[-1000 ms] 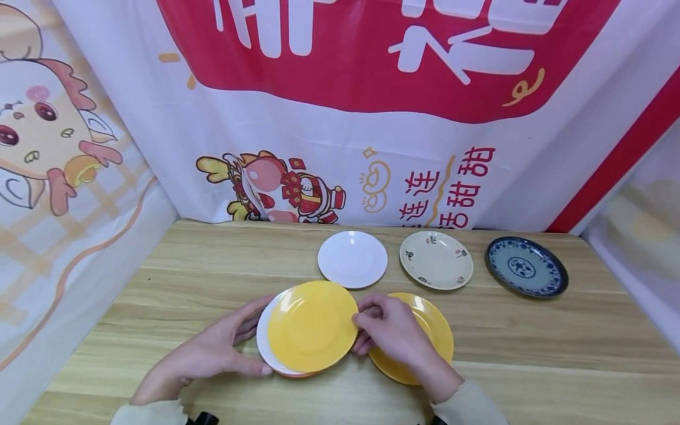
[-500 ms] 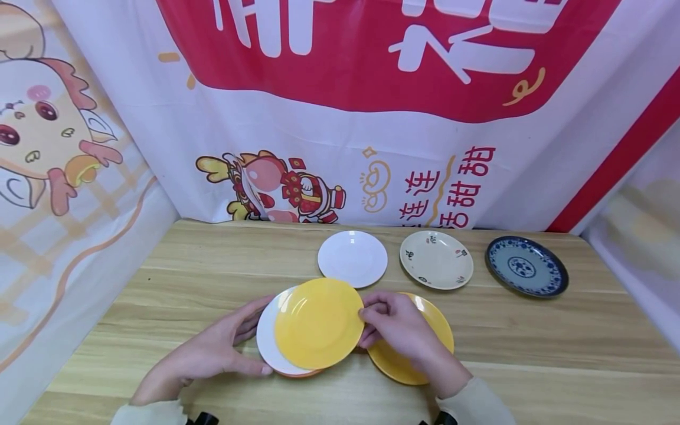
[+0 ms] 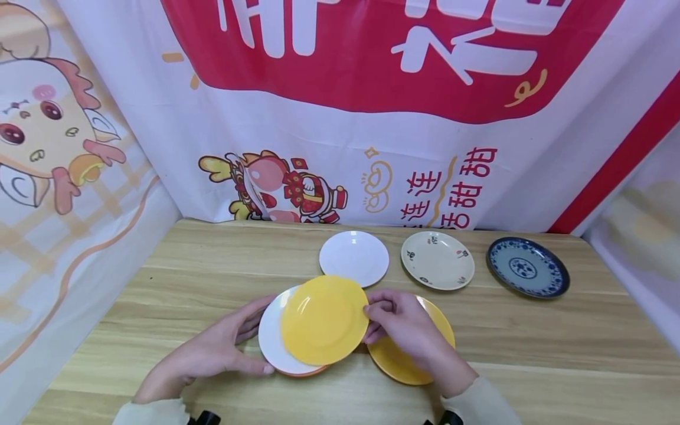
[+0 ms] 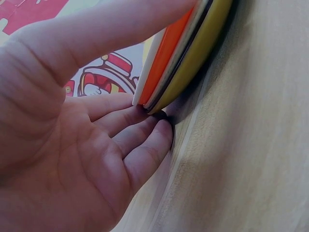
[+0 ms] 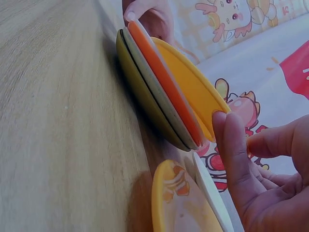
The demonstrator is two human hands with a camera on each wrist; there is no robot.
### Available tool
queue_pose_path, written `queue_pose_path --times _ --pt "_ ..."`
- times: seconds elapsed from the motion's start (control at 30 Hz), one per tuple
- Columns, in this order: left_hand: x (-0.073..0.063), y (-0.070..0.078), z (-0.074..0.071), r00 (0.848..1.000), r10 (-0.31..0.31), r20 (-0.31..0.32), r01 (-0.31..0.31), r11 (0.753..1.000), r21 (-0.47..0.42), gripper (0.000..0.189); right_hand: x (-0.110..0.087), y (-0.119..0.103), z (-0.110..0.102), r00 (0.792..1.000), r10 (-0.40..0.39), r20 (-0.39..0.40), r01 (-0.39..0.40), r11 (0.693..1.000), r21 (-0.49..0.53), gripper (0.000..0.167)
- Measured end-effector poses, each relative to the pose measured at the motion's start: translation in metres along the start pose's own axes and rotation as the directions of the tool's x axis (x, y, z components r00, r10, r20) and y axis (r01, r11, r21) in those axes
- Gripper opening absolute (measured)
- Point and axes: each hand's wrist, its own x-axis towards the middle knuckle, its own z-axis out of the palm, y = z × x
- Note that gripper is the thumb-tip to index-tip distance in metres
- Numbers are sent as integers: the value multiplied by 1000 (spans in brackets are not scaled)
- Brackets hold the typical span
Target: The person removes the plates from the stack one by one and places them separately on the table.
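My right hand (image 3: 401, 327) pinches the right rim of a yellow plate (image 3: 324, 321) between thumb and fingers. That plate is tilted above a stack of plates and overlaps its white top plate (image 3: 270, 339). My left hand (image 3: 223, 351) holds the stack at its left side, thumb at the near rim, fingers around the far left edge. Beneath the white plate, the left wrist view shows an orange plate (image 4: 166, 63), then paler, dark and yellow rims. In the right wrist view, the raised yellow plate (image 5: 190, 79) leans away from the stack. A second yellow plate (image 3: 441, 333) lies partly hidden under my right forearm.
Along the back of the wooden table (image 3: 531, 342) stand a white plate (image 3: 353, 258), a cream plate with small motifs (image 3: 438, 262) and a blue patterned plate (image 3: 528, 267). Behind them hangs a printed cloth (image 3: 329, 130); another covers the left side (image 3: 79, 236).
The pinched yellow plate has slid right and slightly up with my right hand, baring more of the white plate below. My left hand has kept its place on the stack.
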Motion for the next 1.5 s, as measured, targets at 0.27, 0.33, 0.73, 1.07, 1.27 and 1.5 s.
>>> queue_pose_path --times 0.27,0.33,0.73,1.07,1.27,1.5 --pt "1 0 -1 1000 22 8 -22 1000 -4 113 -6 -1 -18 998 -64 -28 65 998 27 30" --pt "1 -1 0 1000 20 9 -20 1000 -9 113 -8 1 -23 997 -70 -43 72 997 33 31" --pt "-1 -3 -1 999 43 18 -43 999 -23 111 -33 6 -72 981 20 -193 -28 999 -41 38" --pt "-2 -4 0 998 64 21 -63 997 -43 112 -58 27 -140 949 151 -275 -164 986 -25 50" --pt "-2 -5 -1 999 45 18 -44 998 -33 113 -77 45 -171 930 178 -321 -182 983 17 43" --pt "-1 -3 0 999 43 20 -43 999 -32 112 -96 64 -202 916 194 -351 -182 981 68 28"
